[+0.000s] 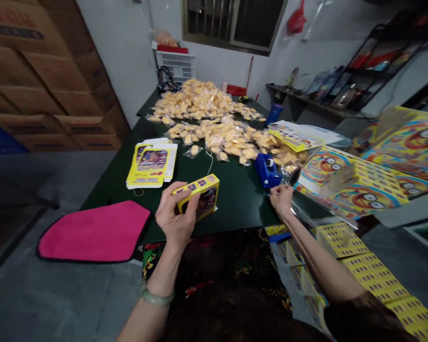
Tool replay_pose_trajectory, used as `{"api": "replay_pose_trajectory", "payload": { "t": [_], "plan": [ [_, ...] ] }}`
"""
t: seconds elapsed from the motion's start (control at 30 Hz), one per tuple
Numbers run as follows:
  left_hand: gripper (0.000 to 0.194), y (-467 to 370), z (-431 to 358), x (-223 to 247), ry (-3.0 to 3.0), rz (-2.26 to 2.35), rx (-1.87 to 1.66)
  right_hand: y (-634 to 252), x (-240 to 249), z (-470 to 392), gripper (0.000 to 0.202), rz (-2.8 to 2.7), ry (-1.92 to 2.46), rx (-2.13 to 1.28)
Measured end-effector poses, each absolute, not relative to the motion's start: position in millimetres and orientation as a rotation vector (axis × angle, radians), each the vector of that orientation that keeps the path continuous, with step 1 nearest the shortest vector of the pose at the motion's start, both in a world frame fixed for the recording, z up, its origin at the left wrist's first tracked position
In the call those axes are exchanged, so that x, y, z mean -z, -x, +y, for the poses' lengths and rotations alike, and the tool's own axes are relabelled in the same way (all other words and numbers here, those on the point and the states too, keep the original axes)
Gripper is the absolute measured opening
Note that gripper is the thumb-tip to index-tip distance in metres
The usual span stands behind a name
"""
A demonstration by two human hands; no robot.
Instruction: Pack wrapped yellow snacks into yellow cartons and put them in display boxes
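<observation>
Dark green, the table (235,204) is stretching toward one barred window (235,21) in a pale wall. From my remote seat, I am reaching both arms forward: my left hand (176,213) is holding one yellow box (207,197) between thumb and fingers at the table's near edge. My right hand (281,199) is curling just beside one blue tape dispenser (267,171); I cannot tell whether it is pinching tape. Wrapped yellow pieces (199,102), uncountably many, are lying heaped beyond.
</observation>
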State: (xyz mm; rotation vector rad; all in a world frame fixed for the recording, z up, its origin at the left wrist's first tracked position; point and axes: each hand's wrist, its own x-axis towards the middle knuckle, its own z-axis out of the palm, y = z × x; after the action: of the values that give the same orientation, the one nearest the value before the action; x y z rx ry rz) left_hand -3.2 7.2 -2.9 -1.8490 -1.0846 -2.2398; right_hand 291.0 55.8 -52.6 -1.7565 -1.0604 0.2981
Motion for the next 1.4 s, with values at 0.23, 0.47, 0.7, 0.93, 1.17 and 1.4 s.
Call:
{"api": "replay_pose_trajectory", "payload": {
  "t": [0.23,0.47,0.7,0.93,1.17,1.4],
  "plan": [
    [0.016,5,7,3,1.877,-1.155,2.288,-182,-9,-12,0.009,-1.374,1.119,-0.607],
    [0.020,3,6,5,1.873,-1.172,2.307,-118,-48,-16,0.047,-1.229,0.740,-1.149],
    [0.026,2,6,9,1.855,-1.174,2.335,-109,-36,-10,0.041,-0.970,0.755,-1.261],
    [0.023,4,2,2,1.895,-1.128,2.182,-101,-38,-6,0.044,-0.881,0.828,-1.231],
    [0.028,24,-1,-13,2.260,-1.121,1.664,-101,-40,1,0.051,-0.926,0.932,-1.221],
    [0.038,30,2,-22,2.442,-1.154,1.701,-101,-21,0,0.050,-1.000,1.016,-1.088]
  ]
}}
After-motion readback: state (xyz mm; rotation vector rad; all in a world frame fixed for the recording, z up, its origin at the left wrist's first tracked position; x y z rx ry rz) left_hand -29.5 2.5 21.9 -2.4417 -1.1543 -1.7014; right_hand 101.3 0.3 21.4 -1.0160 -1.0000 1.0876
